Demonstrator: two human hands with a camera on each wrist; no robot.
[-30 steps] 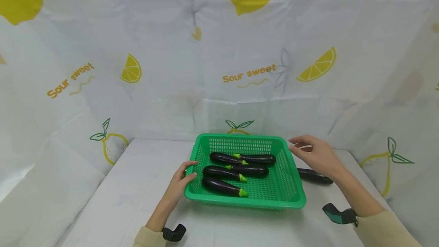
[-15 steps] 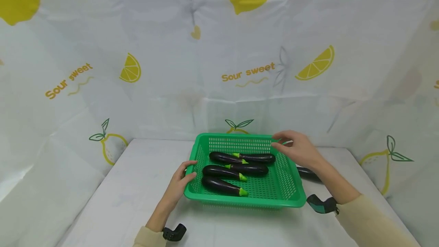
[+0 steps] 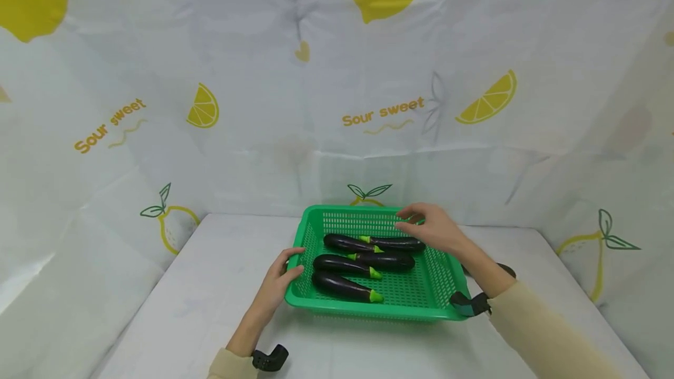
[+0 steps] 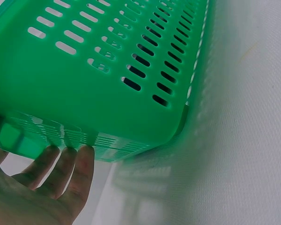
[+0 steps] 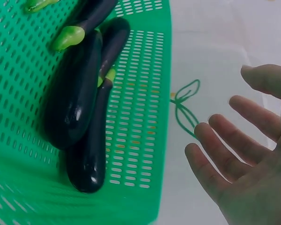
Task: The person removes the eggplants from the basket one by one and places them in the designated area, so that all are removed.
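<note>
A green plastic basket (image 3: 376, 310) stands on the white-covered table, with several dark purple eggplants (image 3: 344, 286) lying in it. At its left side my left hand (image 3: 275, 281) holds the rim, thumb and one finger reaching over the edge. The left wrist view has the other fingers (image 4: 79, 180) against the outside of the basket wall. My right hand (image 3: 434, 230) hovers above the back right part of the basket, fingers loosely bent and holding nothing. Spread, empty fingers (image 5: 234, 136) also show in the right wrist view, beside the basket's rim.
Another eggplant (image 3: 506, 269) lies on the table right of the basket, partly hidden behind my right forearm. A white lemon-print sheet (image 3: 253, 104) hangs behind and along both sides of the table (image 3: 210, 291).
My right hand has moved left, from beside the basket's right rim to over its back right part. The left hand and the basket have stayed in place.
</note>
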